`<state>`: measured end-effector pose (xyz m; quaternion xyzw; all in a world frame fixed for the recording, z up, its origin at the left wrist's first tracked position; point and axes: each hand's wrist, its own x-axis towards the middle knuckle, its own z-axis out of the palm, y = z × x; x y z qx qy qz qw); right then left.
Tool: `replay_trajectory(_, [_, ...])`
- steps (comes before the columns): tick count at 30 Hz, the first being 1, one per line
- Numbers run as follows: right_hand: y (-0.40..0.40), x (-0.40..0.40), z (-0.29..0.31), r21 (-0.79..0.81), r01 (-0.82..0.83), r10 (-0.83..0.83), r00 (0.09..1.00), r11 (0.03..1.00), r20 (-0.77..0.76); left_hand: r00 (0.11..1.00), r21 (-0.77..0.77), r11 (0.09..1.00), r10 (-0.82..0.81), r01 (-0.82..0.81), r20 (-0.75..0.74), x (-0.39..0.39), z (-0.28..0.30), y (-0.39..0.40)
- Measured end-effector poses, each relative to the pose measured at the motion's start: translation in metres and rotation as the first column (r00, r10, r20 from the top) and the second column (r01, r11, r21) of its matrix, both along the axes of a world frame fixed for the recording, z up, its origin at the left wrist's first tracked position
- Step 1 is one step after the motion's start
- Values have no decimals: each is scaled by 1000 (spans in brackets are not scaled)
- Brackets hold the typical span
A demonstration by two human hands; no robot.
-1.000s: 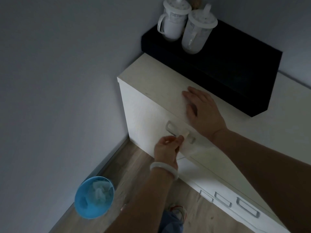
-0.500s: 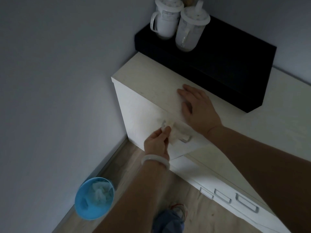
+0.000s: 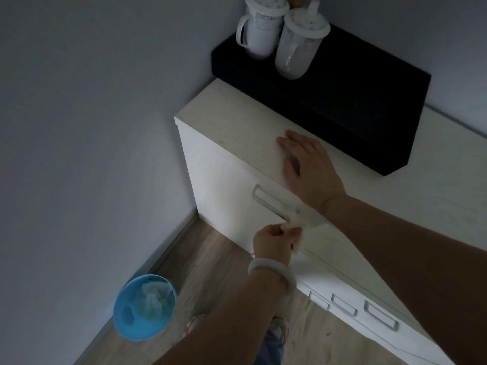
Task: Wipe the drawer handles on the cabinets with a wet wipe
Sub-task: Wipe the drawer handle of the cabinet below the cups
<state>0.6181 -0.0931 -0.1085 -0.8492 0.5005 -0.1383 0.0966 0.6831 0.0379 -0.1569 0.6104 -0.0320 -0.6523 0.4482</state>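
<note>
A long, slim drawer handle [image 3: 271,205] is seen on the pale front of the cabinet [image 3: 218,180], just under the top edge. Its long axis is laid along the drawer front, running from the upper left, nearer the wall corner, down to the lower right, toward the person. The upper-left end is bare; the lower-right end is covered by a wet wipe [image 3: 307,219].

The wipe is pinched between the thumb and fingertips of the left hand [image 3: 274,242], which is curled closed just below the handle's lower end; a pale bangle [image 3: 271,271] is worn on that wrist. The right hand [image 3: 308,167] is laid flat on the cabinet top, fingers spread and holding nothing, beside a black box [image 3: 342,106] on which two lidded cups [image 3: 279,35] are stood.

Compared with half a second ago, the wipe and the left hand are found at the opposite end of the handle: then the upper-left end was being covered, and now that end is exposed while the lower-right end is wrapped. The right hand is kept in the same place on the top.

A blue bin [image 3: 145,308] holding crumpled wipes is seen on the wooden floor [image 3: 210,259] by the wall, and three smaller handles [image 3: 353,309] are visible lower on the drawers to the right.
</note>
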Motion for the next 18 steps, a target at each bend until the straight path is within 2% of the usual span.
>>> replay_trajectory(3, [0, 1, 1, 3, 10, -10, 1000, 1000, -11, 998, 29, 1000, 6, -4, -66, -1, -1, 10])
replay_trajectory(7, [1, 1, 0, 7, 12, -12, 1000, 1000, -10, 929, 29, 981, 192, -193, -315, -5, 17, -7])
replay_trajectory(9, [0, 1, 0, 12, 13, -13, 1000, 1000, 2, 884, 51, 966, 252, -253, -392, -8, 25, -14])
replay_trajectory(14, [0, -1, -1, 19, 3, -4, 1000, 1000, 14, 864, 111, 943, 332, -314, -380, -4, 22, -22])
replay_trajectory(18, [0, 1, 0, 19, 3, -4, 1000, 1000, 20, 924, 81, 963, 270, -257, -272, 14, 25, -16])
